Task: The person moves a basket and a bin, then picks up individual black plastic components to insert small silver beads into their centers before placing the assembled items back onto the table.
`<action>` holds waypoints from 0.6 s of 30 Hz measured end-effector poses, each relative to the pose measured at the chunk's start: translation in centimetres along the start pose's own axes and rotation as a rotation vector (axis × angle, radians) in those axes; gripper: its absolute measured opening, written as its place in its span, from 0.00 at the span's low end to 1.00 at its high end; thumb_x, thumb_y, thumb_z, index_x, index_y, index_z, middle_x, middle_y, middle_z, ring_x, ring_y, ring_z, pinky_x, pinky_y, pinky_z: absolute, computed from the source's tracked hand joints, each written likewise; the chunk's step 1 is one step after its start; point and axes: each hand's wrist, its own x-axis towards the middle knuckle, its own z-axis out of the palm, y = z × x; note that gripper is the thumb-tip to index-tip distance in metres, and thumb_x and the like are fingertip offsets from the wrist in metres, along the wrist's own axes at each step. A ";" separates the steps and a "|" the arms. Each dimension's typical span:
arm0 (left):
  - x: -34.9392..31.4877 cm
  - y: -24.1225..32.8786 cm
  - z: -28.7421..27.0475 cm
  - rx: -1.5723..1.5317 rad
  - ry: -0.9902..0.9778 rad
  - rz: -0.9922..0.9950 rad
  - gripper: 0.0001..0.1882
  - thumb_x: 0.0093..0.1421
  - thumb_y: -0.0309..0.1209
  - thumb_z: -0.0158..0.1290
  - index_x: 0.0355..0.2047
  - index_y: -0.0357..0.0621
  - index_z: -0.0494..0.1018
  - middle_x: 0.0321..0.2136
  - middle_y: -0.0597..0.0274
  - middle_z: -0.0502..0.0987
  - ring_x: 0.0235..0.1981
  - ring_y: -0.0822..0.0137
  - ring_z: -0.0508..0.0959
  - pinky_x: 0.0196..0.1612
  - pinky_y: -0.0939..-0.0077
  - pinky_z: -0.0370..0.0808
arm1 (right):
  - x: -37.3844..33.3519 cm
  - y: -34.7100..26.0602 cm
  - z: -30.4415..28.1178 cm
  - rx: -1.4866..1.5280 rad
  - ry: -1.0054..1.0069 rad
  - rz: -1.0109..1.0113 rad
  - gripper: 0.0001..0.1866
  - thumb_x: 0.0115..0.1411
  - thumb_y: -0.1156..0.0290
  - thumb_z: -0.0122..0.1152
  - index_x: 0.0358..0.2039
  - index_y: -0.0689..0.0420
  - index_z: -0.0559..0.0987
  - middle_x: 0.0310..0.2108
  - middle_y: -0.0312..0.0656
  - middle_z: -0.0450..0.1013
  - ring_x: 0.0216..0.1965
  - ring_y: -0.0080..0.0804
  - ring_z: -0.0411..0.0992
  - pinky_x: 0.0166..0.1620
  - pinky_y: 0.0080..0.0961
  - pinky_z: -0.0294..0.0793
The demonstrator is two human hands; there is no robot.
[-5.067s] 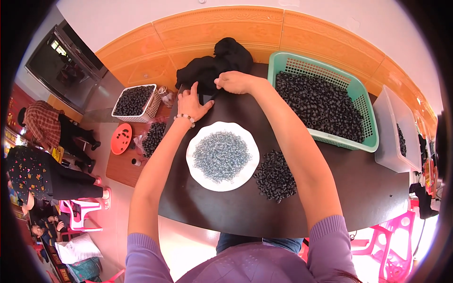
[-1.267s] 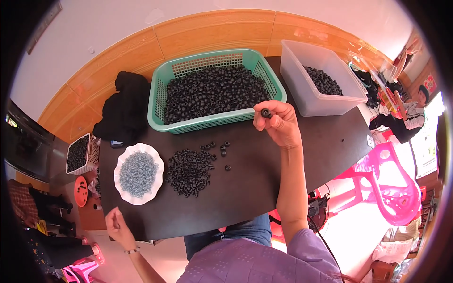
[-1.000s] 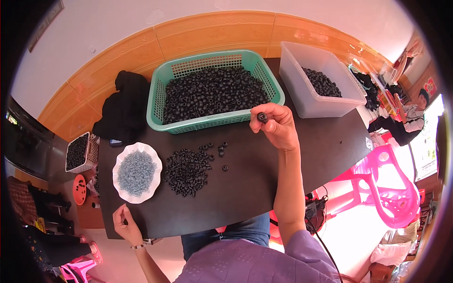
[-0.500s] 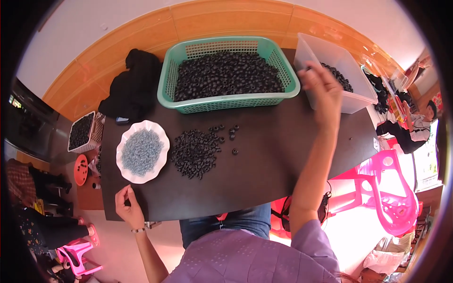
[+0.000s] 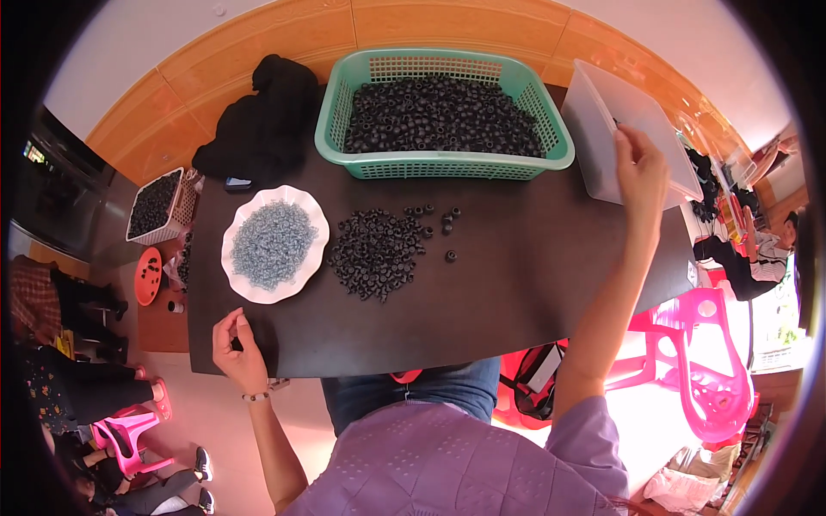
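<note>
My right hand [image 5: 642, 176] is raised at the far right, in front of and above the clear plastic box [image 5: 680, 168]. Its thumb and fingers are pinched together, with a small black part [image 5: 616, 122] at the tips. At the table's near left edge, below the scalloped white plate [image 5: 231, 273], my left hand [image 5: 243, 354] is closed in a pinch; what it holds, if anything, I cannot make out. Small pale blue-grey pieces [image 5: 274, 245] fill the plate. To its right lies a loose pile of small black ring-like parts [image 5: 374, 251], several strays beside it.
A green basket [image 5: 447, 163] heaped with black parts stands at the back of the dark table [image 5: 516, 284]. Black cloth [image 5: 267, 120] lies at the back left. Left of the table are a white basket [image 5: 176, 219] and an orange dish [image 5: 148, 275]; a pink chair [image 5: 710, 378] stands right.
My right hand has moved right and now hides the box's contents. The left hand keeps its pinch at the table edge. The whole view has shifted slightly.
</note>
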 end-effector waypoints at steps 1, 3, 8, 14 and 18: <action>0.0 -0.1 0.1 -0.028 -0.002 0.009 0.08 0.63 0.27 0.51 0.38 0.37 0.76 0.33 0.68 0.75 0.31 0.78 0.72 0.36 0.84 0.68 | -1.3 -2.2 0.1 0.182 -0.085 0.002 0.15 0.60 0.64 0.57 0.42 0.62 0.79 0.26 0.46 0.77 0.29 0.23 0.73 0.34 0.22 0.71; -0.1 -0.3 0.0 -0.053 -0.008 0.015 0.08 0.63 0.27 0.51 0.38 0.36 0.76 0.33 0.68 0.75 0.31 0.79 0.72 0.36 0.85 0.68 | -4.1 -6.6 0.6 0.404 -0.342 0.032 0.13 0.59 0.66 0.58 0.38 0.62 0.79 0.23 0.44 0.76 0.26 0.22 0.72 0.32 0.22 0.70; -0.6 0.6 0.0 -0.107 -0.036 0.018 0.08 0.63 0.26 0.50 0.39 0.35 0.75 0.35 0.66 0.74 0.32 0.78 0.73 0.36 0.86 0.69 | -8.5 -10.3 5.4 0.301 -0.809 -0.262 0.09 0.53 0.72 0.58 0.33 0.60 0.80 0.26 0.47 0.77 0.30 0.41 0.76 0.34 0.32 0.73; -3.0 4.1 1.4 -0.341 -0.190 -0.036 0.07 0.62 0.21 0.49 0.40 0.34 0.74 0.36 0.64 0.73 0.32 0.78 0.73 0.38 0.86 0.70 | -10.3 -11.6 8.0 0.310 -0.957 -0.274 0.09 0.51 0.75 0.59 0.35 0.57 0.79 0.29 0.44 0.77 0.37 0.44 0.74 0.41 0.38 0.72; -3.0 6.9 2.0 -0.346 -0.313 -0.046 0.07 0.62 0.20 0.49 0.40 0.34 0.74 0.36 0.64 0.72 0.32 0.78 0.73 0.37 0.86 0.70 | -10.8 -11.3 8.8 0.335 -0.918 -0.358 0.09 0.51 0.76 0.59 0.35 0.58 0.78 0.31 0.43 0.74 0.40 0.43 0.72 0.43 0.37 0.71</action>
